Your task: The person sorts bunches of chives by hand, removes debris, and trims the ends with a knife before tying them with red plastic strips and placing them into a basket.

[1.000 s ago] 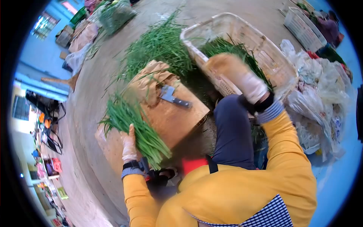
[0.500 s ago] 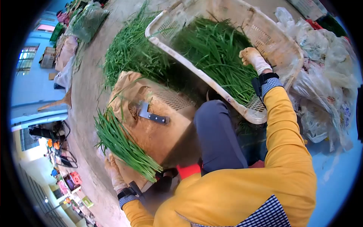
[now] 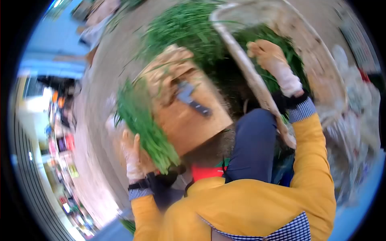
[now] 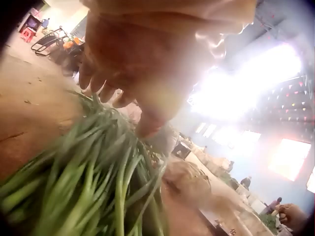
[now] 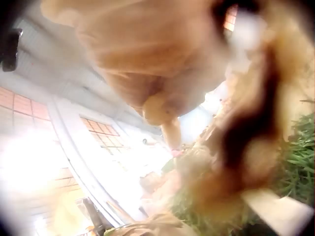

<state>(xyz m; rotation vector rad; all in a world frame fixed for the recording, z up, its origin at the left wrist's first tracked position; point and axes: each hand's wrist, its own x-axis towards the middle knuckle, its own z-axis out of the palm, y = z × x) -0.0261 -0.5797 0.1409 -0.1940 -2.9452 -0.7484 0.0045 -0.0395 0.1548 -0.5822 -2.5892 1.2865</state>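
A bunch of green chives point(image 3: 148, 124) lies along the left side of a brown board point(image 3: 181, 132), pale stem ends towards the person. My left hand point(image 3: 132, 154), in a pale glove, is right beside the stems with its fingers extended. In the left wrist view its fingertips hang over the chives point(image 4: 93, 162). My right hand point(image 3: 267, 56), also gloved, is above the near rim of a white plastic basket point(image 3: 257, 76), its fingers loosely bent and nothing visible in them. A knife point(image 3: 193, 100) with a broad blade and black handle rests on the board.
Crumpled brown material point(image 3: 171, 66) covers the board's far end. A large heap of loose greens point(image 3: 185, 32) lies on the floor beyond it. More greens point(image 3: 261, 38) fill part of the basket. Clear plastic bags point(image 3: 350, 136) are piled at the right.
My right hand swung out over the greens in the basket and has come back to its near rim. The left hand stays beside the chives. The head view has shifted and blurred.
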